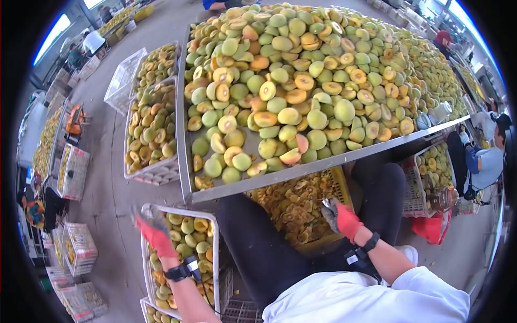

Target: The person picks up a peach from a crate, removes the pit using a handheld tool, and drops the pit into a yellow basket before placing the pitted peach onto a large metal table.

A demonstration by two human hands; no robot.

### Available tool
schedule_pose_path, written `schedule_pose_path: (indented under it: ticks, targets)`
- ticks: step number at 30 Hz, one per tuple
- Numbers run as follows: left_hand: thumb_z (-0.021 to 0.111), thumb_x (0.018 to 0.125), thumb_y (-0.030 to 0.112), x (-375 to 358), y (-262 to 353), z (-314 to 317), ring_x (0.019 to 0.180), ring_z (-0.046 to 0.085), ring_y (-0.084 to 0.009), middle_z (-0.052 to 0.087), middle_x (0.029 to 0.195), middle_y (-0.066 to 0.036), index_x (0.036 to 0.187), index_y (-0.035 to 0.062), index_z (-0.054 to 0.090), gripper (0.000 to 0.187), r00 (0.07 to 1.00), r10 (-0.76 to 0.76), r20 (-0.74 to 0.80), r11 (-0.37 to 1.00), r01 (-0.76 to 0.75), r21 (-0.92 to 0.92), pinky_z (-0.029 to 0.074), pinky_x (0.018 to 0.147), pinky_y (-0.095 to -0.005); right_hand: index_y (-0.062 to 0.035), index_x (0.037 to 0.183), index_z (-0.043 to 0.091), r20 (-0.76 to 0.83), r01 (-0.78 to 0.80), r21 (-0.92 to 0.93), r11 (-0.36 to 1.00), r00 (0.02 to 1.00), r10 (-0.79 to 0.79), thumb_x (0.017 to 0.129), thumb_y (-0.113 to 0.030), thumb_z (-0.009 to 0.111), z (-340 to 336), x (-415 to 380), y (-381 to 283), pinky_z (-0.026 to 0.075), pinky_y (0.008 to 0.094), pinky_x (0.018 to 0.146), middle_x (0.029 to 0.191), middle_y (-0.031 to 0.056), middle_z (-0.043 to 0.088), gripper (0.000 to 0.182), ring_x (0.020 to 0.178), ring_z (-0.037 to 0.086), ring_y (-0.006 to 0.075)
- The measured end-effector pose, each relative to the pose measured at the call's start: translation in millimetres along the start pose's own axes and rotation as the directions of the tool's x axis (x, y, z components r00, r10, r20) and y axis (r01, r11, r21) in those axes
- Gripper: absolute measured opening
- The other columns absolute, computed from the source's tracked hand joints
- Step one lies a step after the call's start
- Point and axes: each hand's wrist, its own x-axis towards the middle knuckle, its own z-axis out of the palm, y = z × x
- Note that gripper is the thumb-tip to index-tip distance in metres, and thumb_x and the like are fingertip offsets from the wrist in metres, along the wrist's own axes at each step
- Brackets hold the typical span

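Observation:
My left hand (154,232), in a red and grey glove, is over the left edge of a white crate (216,253) filled with halved fruit (186,245). Its fingers are blurred but look spread, with nothing visible between them. My right hand (343,219), gloved alike, is closed around a small metal tool (327,203) whose exact kind I cannot make out. It is above a yellow crate (344,188) of brownish fruit scraps (296,207) between my knees. In front of me, a metal-rimmed table (280,171) bears a big heap of green and orange halved fruit (318,81).
White crates of fruit (151,129) stand left of the table, beside another white crate (121,81). At right are a fruit crate (433,167), a plastic jar (442,198) and a red bag (431,229). A seated person (487,164) is at far right.

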Motion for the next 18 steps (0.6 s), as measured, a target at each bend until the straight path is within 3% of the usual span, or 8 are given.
schedule_pose_path:
  ticks: [1, 5, 8, 9, 10, 14, 16, 18]
  targets:
    - [0.053, 0.081, -0.002, 11.9, 19.9, 31.3, 0.126, 0.04, -0.0283, 0.043, 0.136, -0.018, 0.133, 0.0021, 0.041, 0.053, 0.995, -0.015, 0.094, 0.974, 0.036, -0.225, 0.032, 0.105, -0.0389, -0.0035, 0.099, 0.059, 0.035, -0.045, 0.017, 0.999, 0.998, 0.045, 0.094, -0.027, 0.049, -4.9, 5.2, 5.0, 0.055, 0.0274, 0.075, 0.093, 0.0082, 0.063, 0.026, 0.083, 0.063, 0.0192]
    - [0.053, 0.082, 0.006, 12.5, 192.8, 131.4, 0.115, 0.051, -0.0305, 0.057, 0.121, -0.015, 0.12, 0.0042, 0.055, 0.038, 0.722, 0.63, 0.285, 0.732, -0.675, 0.091, 0.038, 0.1, -0.038, -0.004, 0.094, 0.059, 0.131, -0.052, -0.023, 0.998, 0.99, 0.054, 0.093, -0.027, 0.05, 5.7, -6.3, 2.2, 0.054, 0.0232, 0.072, 0.093, 0.0076, 0.063, 0.025, 0.082, 0.062, 0.0167]
    - [0.047, 0.083, 0.013, 27.7, 204.2, 200.0, 0.114, 0.051, -0.0303, 0.055, 0.122, -0.015, 0.125, 0.0093, 0.049, 0.042, 0.643, 0.553, 0.529, 0.595, -0.75, 0.29, 0.038, 0.097, -0.0405, -0.0033, 0.091, 0.059, 0.099, -0.092, -0.014, 0.996, 0.991, 0.093, 0.095, -0.024, 0.046, 9.3, -15.7, -8.0, 0.052, 0.0255, 0.067, 0.087, 0.0059, 0.064, 0.025, 0.08, 0.063, 0.0169]
    - [0.047, 0.083, 0.014, 28.9, 193.6, 221.6, 0.114, 0.051, -0.0316, 0.054, 0.123, -0.015, 0.126, 0.0107, 0.048, 0.043, 0.644, 0.485, 0.591, 0.542, -0.752, 0.375, 0.038, 0.097, -0.0417, -0.0029, 0.091, 0.059, 0.259, 0.343, -0.676, 0.652, 0.939, -0.226, 0.095, -0.023, 0.046, 3.7, -24.2, -12.4, 0.051, 0.0281, 0.065, 0.084, 0.0067, 0.064, 0.024, 0.078, 0.063, 0.0175]
    - [0.048, 0.082, 0.015, 35.5, 190.1, 241.2, 0.113, 0.051, -0.0328, 0.054, 0.124, -0.014, 0.127, 0.0121, 0.048, 0.044, 0.648, 0.419, 0.635, 0.472, -0.754, 0.457, 0.038, 0.096, -0.0429, -0.0025, 0.091, 0.059, 0.57, 0.544, -0.82, -0.175, 0.758, -0.317, 0.096, -0.021, 0.045, 4.1, -32.2, -15.0, 0.049, 0.0307, 0.063, 0.082, 0.0075, 0.065, 0.024, 0.076, 0.063, 0.0181]
    - [0.05, 0.083, 0.018, 43.4, 227.5, 237.9, 0.107, 0.055, -0.0344, 0.055, 0.116, -0.014, 0.126, 0.0165, 0.048, 0.043, 0.616, 0.228, 0.754, 0.543, -0.723, 0.427, 0.045, 0.087, -0.0437, -0.0043, 0.089, 0.063, 0.172, 0.152, -0.575, 0.804, 0.983, -0.063, 0.097, -0.028, 0.038, -5.6, -12.3, -6.0, 0.046, 0.0312, 0.062, 0.082, 0.0068, 0.066, 0.035, 0.07, 0.06, 0.0163]
    - [0.052, 0.082, 0.019, 44.8, 239.4, 237.5, 0.104, 0.057, -0.0329, 0.055, 0.114, -0.014, 0.125, 0.015, 0.048, 0.043, 0.566, 0.067, 0.822, 0.455, -0.75, 0.479, 0.047, 0.084, -0.0436, -0.0041, 0.089, 0.063, 0.413, 0.474, -0.713, 0.517, 0.88, -0.237, 0.098, -0.029, 0.036, -22.8, 16.1, 8.1, 0.046, 0.0295, 0.061, 0.08, 0.0052, 0.066, 0.037, 0.07, 0.06, 0.0142]
    - [0.054, 0.08, 0.017, 37.0, 245.5, 227.8, 0.103, 0.058, -0.0322, 0.055, 0.113, -0.016, 0.123, 0.0135, 0.047, 0.043, 0.546, 0.14, 0.826, 0.406, -0.793, 0.455, 0.047, 0.084, -0.0433, -0.0058, 0.087, 0.063, 0.235, 0.093, -0.47, 0.878, 0.972, 0.023, 0.098, -0.03, 0.033, -5.7, -1.9, -1.1, 0.045, 0.0279, 0.061, 0.078, 0.0042, 0.065, 0.04, 0.07, 0.06, 0.0134]
